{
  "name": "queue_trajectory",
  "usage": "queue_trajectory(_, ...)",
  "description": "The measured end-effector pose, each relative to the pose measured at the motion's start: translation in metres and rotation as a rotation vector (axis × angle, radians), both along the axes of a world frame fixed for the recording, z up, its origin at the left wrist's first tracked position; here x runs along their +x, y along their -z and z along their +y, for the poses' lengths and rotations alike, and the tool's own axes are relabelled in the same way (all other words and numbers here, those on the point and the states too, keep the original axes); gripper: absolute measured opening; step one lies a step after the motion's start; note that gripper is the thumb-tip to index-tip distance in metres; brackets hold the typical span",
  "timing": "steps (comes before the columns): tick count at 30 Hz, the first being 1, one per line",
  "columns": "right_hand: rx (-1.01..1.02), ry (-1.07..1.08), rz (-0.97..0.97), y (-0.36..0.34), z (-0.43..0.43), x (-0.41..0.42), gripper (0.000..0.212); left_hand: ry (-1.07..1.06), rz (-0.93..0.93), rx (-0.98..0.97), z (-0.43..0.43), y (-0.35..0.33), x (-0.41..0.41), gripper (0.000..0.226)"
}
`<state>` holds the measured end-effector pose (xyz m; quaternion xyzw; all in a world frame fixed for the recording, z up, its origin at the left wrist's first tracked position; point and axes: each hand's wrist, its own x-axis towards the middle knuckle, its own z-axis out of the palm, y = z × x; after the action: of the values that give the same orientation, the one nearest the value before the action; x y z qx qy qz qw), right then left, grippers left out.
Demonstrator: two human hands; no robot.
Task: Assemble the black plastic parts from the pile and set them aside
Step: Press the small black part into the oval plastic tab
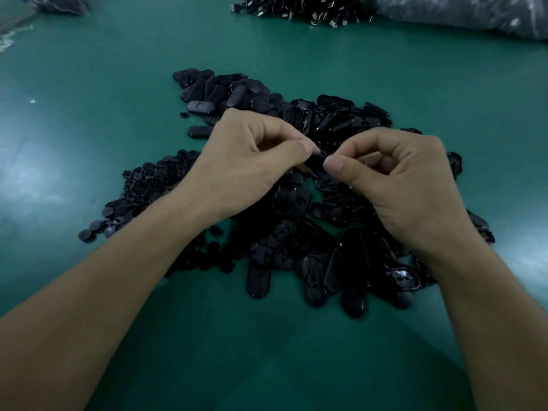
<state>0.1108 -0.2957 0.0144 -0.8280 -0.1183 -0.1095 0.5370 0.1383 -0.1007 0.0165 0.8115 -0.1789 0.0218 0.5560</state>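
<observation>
Head view: 2 bare hands meet over the middle of a green worktop (89, 129). Grip of the left hand (246, 161) is clamped: thumb and curled fingers pinch a small black plastic part (318, 155). Grip of the right hand (397, 179) is likewise clamped on the same part from the other side, thumb tip against it. The part's shape is too hidden to tell. Beneath the hands lies a pile of glossy oblong black plastic shells (296, 256). Left of it, a spread of small round black plastic discs (142, 185). Behind, a cluster of matte oblong black plastic pieces (219, 90). Far edge: a heap of small dark parts (296, 10) beside a clear plastic bag (459, 13).
</observation>
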Motion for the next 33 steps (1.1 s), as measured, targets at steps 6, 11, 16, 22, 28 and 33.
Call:
queue_trajectory(6,0.196,-0.005,0.058,-0.0018,0.0008,0.0001,0.011,0.066,0.134,-0.105,-0.0003,-0.0027,-0.0020,0.006)
queue_trajectory(11,0.321,-0.009,0.115,-0.0035,-0.0002,0.0010,0.018,-0.001,0.203,-0.174,0.0030,0.0002,0.0036,0.010)
queue_trajectory(16,0.394,-0.011,0.144,-0.0046,0.0008,0.0013,0.016,0.010,0.197,-0.192,0.0028,0.0002,0.0026,0.010)
queue_trajectory(22,0.420,-0.015,0.153,-0.0042,0.0014,0.0007,0.017,0.008,0.204,-0.202,0.0023,-0.0009,0.0025,0.010)
queue_trajectory(28,0.464,-0.039,0.148,-0.0041,0.0021,0.0010,0.017,0.047,0.171,-0.256,0.0039,-0.0021,0.0018,0.013)
queue_trajectory(33,0.522,-0.061,0.139,-0.0040,0.0034,0.0009,0.018,0.081,0.147,-0.261,0.0048,-0.0026,0.0011,0.018)
